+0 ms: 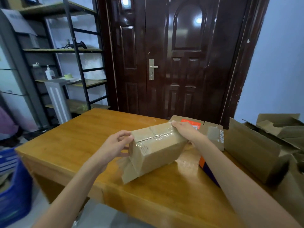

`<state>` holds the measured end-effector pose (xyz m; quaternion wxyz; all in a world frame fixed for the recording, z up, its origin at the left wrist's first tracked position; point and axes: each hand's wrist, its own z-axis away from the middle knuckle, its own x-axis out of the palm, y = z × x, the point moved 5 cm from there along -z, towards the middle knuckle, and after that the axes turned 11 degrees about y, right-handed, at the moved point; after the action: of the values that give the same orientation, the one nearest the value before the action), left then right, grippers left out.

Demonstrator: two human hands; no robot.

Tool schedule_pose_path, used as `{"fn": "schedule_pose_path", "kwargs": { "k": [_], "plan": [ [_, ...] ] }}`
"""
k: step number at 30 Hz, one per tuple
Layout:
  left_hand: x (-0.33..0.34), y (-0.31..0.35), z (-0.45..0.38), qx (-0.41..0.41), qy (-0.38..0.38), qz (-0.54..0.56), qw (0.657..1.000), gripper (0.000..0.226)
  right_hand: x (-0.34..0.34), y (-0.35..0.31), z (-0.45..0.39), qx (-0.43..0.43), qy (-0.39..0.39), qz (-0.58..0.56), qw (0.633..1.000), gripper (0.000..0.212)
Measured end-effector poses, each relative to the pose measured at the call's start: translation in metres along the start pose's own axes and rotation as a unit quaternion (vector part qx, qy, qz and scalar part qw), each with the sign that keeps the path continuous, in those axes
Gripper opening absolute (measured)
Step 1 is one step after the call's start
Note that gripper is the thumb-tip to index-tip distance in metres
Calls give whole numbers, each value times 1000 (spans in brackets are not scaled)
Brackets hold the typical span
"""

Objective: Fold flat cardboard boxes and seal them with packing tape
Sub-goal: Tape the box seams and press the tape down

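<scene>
- Two bare forearms reach in from the bottom edge, over the near rim of the wooden surface [82,139].
- The left hand [115,146] holds the near-left end of a small cardboard box [156,148]; its fingers [125,134] curl round the top corner, thumb against the end face.
- The right hand [185,130] lies over the box's far top edge, fingers pressed together and bent onto the cardboard.
- The box is tilted, its lower corner on the surface, with clear packing tape [154,137] along the closed top seam.
- Flat and half-folded cardboard boxes [256,145] lie to the right.
- A dark door [181,63] stands behind, a shelf rack [79,50] at left.
</scene>
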<state>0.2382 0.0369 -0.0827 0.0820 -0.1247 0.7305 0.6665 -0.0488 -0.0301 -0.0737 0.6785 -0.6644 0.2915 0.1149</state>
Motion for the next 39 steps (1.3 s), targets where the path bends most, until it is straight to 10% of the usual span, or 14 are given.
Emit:
{"fn": "schedule_pose_path", "kwargs": {
  "k": [7, 10, 14, 22, 28, 34, 39],
  "plan": [
    [25, -35, 26, 51, -70, -72, 994, 57, 45, -15, -46, -137, -34, 109, 984, 54],
    [36, -28, 28, 227, -13, -182, 957, 75, 51, -25, -48, -201, 18, 123, 972, 43],
    [61, -4, 34, 413, -39, -213, 885, 42, 7, -27, -31, -246, 157, 22, 956, 21],
    [84, -19, 25, 390, 14, -98, 916, 31, -89, 86, 63, -173, 228, 240, 928, 28],
    [99, -17, 33, 394, 54, -85, 914, 31, -85, 129, 97, -99, 142, 467, 867, 77],
    [100, -13, 30, 376, 39, -99, 920, 31, -79, 137, 106, -71, 143, 429, 889, 49],
    [91, 9, 27, 356, 9, -127, 926, 30, -96, 129, 113, -137, 167, 338, 916, 67]
  ]
}}
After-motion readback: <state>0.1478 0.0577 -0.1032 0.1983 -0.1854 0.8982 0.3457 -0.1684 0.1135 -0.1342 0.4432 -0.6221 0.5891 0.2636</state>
